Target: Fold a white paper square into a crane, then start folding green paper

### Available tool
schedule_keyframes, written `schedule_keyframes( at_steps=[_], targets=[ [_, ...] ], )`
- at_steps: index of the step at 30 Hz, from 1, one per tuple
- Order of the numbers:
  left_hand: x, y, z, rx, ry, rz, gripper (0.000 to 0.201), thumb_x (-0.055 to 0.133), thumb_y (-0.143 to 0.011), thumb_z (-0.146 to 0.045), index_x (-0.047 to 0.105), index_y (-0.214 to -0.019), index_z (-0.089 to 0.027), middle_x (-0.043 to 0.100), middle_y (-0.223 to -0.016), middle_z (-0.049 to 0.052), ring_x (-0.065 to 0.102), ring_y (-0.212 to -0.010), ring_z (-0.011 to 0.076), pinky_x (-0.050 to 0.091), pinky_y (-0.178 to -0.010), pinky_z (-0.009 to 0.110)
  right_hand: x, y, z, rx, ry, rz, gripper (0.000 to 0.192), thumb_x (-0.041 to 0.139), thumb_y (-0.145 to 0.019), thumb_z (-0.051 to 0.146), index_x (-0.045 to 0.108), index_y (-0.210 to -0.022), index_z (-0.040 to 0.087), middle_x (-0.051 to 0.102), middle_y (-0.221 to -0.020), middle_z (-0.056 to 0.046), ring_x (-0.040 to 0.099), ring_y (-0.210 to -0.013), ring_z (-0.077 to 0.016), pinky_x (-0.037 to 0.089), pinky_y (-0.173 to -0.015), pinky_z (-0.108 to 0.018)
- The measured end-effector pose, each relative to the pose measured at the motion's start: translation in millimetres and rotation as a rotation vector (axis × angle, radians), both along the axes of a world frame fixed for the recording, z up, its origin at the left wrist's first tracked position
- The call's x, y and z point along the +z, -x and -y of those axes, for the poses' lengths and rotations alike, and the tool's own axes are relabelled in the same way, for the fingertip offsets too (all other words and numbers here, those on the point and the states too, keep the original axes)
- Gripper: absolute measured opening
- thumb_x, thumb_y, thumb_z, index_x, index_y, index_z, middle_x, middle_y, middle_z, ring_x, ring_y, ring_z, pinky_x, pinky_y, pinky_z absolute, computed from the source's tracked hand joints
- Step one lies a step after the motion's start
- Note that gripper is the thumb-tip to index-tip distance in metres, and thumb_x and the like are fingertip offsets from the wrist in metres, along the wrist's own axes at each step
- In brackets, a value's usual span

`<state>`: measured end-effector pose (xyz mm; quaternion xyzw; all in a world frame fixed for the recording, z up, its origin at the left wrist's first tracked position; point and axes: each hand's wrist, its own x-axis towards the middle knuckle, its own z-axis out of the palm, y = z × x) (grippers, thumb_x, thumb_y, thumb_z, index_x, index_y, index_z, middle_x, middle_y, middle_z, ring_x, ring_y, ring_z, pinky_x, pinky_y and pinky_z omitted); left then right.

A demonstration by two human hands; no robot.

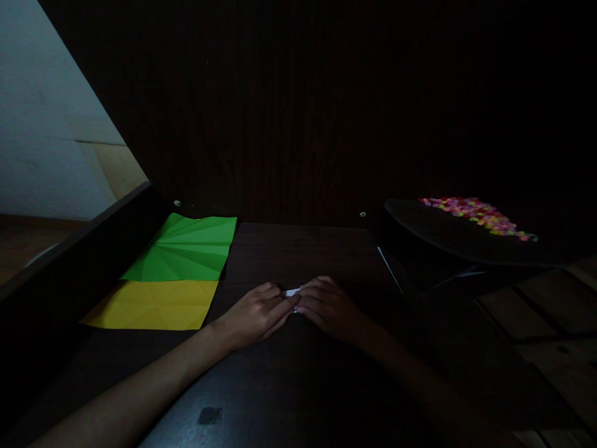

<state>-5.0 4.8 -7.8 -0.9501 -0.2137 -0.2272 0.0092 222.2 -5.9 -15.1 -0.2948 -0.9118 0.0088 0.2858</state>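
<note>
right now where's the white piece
In the head view, the white piece is just below centre, partly covered by the left hand and right hand, right of the yellow sheet.

White piece [292,292] mostly hidden by L hand [262,312] & R hand [330,305], ctr of tabletop [303,254]. Yellow sheet [156,305] part-covered by green sheet [189,249], nr L edge. L forearm [153,379] cut off.

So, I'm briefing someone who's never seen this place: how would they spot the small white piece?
On the dark wooden surface, find where the left hand and right hand meet. Between them shows a small white piece, partly covered by them. Unlike the green sheet and yellow sheet lying to the left, it is white and held in both hands.
</note>
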Motion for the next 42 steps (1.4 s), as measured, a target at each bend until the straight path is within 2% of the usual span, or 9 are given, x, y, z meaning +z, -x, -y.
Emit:
schedule_keyframes(
  at_steps=[8, 15, 18, 22, 25, 28, 34, 38, 42],
  targets=[
    [-6.3, 0, -4, 0.058, 0.135, 0.109, 0.025, 0.042, -0.100, -0.023, 0.056, -0.120, -0.016, 0.067, -0.086, 0.007, 0.064, -0.077, 0.0175, 0.053, -0.073, 0.031, -1.1, 2, -3, -0.023, 0.001, -0.024, 0.020, 0.048, -0.098, 0.021, 0.067, -0.093, 0.019, 0.073, -0.092, -0.007, 0.064, -0.087, -0.0201, 0.047, -0.085, -0.039],
    [-6.7, 0, -6, 0.110, 0.281, 0.226, 0.026, 0.045, -0.099, -0.023, 0.052, -0.124, -0.019, 0.070, -0.107, 0.007, 0.068, -0.091, 0.0172, 0.054, -0.083, 0.032, -4.3, 10, -7, -0.131, 0.092, -0.161, 0.016, 0.049, -0.098, 0.023, 0.065, -0.095, 0.020, 0.072, -0.090, -0.006, 0.065, -0.083, -0.0190, 0.048, -0.081, -0.036],
    [-6.0, -1, -8, 0.096, 0.327, 0.234, 0.024, 0.046, -0.098, -0.020, 0.056, -0.120, -0.018, 0.069, -0.106, 0.006, 0.066, -0.092, 0.0167, 0.054, -0.083, 0.029, -8.1, 11, -9, -0.166, 0.124, -0.207, 0.014, 0.052, -0.097, 0.024, 0.066, -0.096, 0.020, 0.071, -0.090, -0.006, 0.064, -0.082, -0.0192, 0.048, -0.079, -0.036],
    [-5.2, -1, -10, 0.053, 0.246, 0.117, 0.019, 0.046, -0.096, -0.017, 0.065, -0.101, -0.016, 0.069, -0.094, 0.007, 0.062, -0.087, 0.0191, 0.052, -0.081, 0.032, -11.0, 12, -10, -0.212, 0.157, -0.135, 0.016, 0.054, -0.095, 0.022, 0.069, -0.090, 0.021, 0.070, -0.092, -0.006, 0.061, -0.087, -0.0215, 0.046, -0.079, -0.039],
    [-5.1, -2, -10, 0.066, 0.148, 0.051, 0.018, 0.049, -0.095, -0.018, 0.066, -0.101, -0.015, 0.068, -0.096, 0.008, 0.060, -0.089, 0.0215, 0.050, -0.083, 0.037, -11.1, 13, -9, -0.301, 0.180, -0.108, 0.014, 0.058, -0.092, 0.023, 0.072, -0.089, 0.022, 0.069, -0.099, -0.007, 0.058, -0.093, -0.0246, 0.046, -0.081, -0.043],
    [-4.9, -2, -9, 0.081, 0.131, 0.041, 0.019, 0.049, -0.097, -0.022, 0.067, -0.102, -0.016, 0.068, -0.098, 0.008, 0.060, -0.090, 0.0207, 0.049, -0.083, 0.036, -9.6, 12, -10, -0.355, 0.224, -0.096, 0.010, 0.063, -0.089, 0.023, 0.072, -0.093, 0.022, 0.067, -0.101, -0.008, 0.057, -0.096, -0.0256, 0.047, -0.085, -0.046],
    [-5.3, -2, -7, 0.096, 0.159, 0.060, 0.020, 0.049, -0.098, -0.026, 0.066, -0.103, -0.016, 0.068, -0.099, 0.008, 0.060, -0.092, 0.0206, 0.049, -0.086, 0.037, -2.4, -1, -13, -0.273, 0.329, -0.029, 0.017, 0.068, -0.084, 0.020, 0.071, -0.102, 0.021, 0.064, -0.112, -0.009, 0.054, -0.106, -0.0260, 0.046, -0.091, -0.046],
    [-4.7, -3, -7, 0.136, 0.231, 0.058, 0.022, 0.052, -0.096, -0.027, 0.061, -0.112, -0.016, 0.068, -0.100, 0.008, 0.060, -0.093, 0.0223, 0.050, -0.085, 0.038, 3.2, -3, -12, -0.245, 0.430, -0.058, 0.014, 0.069, -0.084, 0.018, 0.068, -0.098, 0.020, 0.065, -0.103, -0.006, 0.056, -0.099, -0.0235, 0.045, -0.089, -0.043],
    [-4.5, -4, -7, 0.180, 0.285, 0.097, 0.034, 0.054, -0.095, -0.026, 0.054, -0.127, -0.015, 0.068, -0.109, 0.010, 0.060, -0.097, 0.0237, 0.050, -0.088, 0.040, 6.8, 1, -9, -0.238, 0.462, -0.118, 0.010, 0.069, -0.084, 0.019, 0.062, -0.091, 0.021, 0.065, -0.095, -0.004, 0.057, -0.093, -0.0217, 0.046, -0.084, -0.039]
  ],
)
